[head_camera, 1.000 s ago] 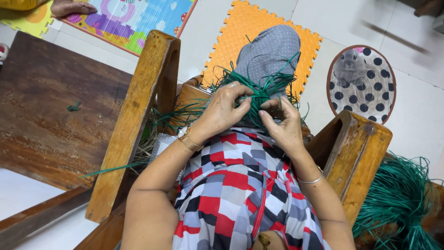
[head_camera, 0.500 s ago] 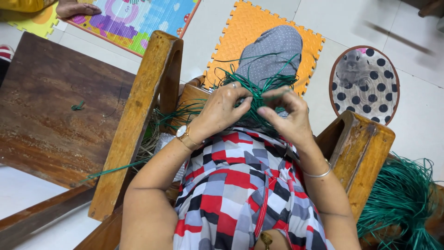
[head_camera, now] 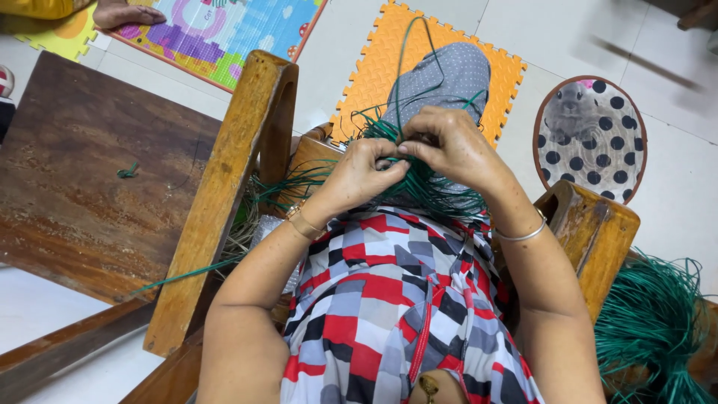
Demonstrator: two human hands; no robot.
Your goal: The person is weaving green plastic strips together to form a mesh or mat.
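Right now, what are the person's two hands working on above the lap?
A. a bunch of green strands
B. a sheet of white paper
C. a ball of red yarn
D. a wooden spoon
A: the left hand and right hand pinch together on a bunch of green strands over the checked lap.

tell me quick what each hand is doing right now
Left hand: closed, pinching the green strands.
Right hand: closed, fingers gripping the same green strands.
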